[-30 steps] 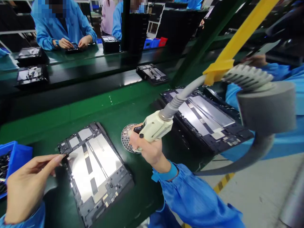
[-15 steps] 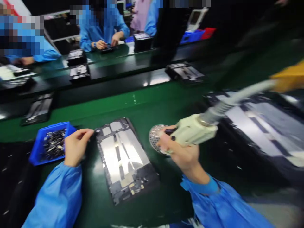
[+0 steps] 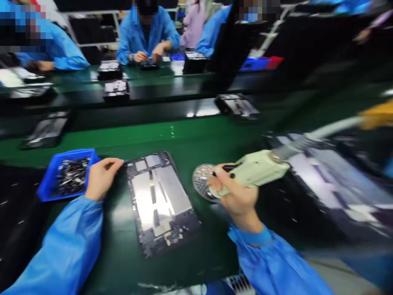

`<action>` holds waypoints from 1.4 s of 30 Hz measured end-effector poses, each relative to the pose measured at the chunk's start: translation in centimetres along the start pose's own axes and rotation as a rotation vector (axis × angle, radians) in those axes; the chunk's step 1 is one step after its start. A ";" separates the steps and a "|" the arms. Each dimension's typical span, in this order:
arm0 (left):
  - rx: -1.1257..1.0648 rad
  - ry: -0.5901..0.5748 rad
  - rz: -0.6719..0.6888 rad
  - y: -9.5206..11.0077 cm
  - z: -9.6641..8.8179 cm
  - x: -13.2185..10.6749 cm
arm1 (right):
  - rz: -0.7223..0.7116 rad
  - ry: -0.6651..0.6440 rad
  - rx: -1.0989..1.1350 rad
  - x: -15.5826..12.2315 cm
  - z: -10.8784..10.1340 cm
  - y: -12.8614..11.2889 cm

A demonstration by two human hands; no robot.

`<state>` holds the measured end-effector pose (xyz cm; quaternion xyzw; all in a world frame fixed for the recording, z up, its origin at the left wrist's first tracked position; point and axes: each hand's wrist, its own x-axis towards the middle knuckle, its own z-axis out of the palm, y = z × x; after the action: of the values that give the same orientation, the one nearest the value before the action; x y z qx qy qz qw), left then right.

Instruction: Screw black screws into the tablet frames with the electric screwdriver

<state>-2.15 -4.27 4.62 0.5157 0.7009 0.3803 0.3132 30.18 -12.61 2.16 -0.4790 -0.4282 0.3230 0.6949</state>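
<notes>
An opened tablet (image 3: 159, 200) lies flat on the green bench, with silvery battery panels and a dark circuit area at its near end. My left hand (image 3: 102, 176) is at its upper left corner, thumb and forefinger pinched; whatever is between them is too small to make out. A blue bin (image 3: 44, 184) holding small dark parts sits beside that wrist. My right hand (image 3: 238, 196) grips a cream electric screwdriver (image 3: 258, 168) with a black lever. Its front end is over a round perforated dish (image 3: 201, 182), and the tip is hidden by my fingers.
More opened tablets lie blurred at the right (image 3: 325, 172), on the far strip (image 3: 238, 106) and at the left (image 3: 46, 129). Stacked devices (image 3: 116, 90) stand further back. A co-worker in blue (image 3: 147, 37) handles a device across the bench. A pale cable (image 3: 334, 127) trails from the screwdriver.
The camera view has shifted slightly, so the far bench appears lower. Both hands keep nearly the same places; the screwdriver stays over the dish and the left pinch stays at the tablet corner.
</notes>
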 end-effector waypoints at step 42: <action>0.525 -0.806 1.328 6.6 11.9 -8.8 | 0.159 0.048 0.170 2.0 1.4 -4.8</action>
<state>13.32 -9.10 4.57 0.9768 0.1495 0.0956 0.1196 29.95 -11.93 7.50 -0.4583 -0.3432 0.4007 0.7153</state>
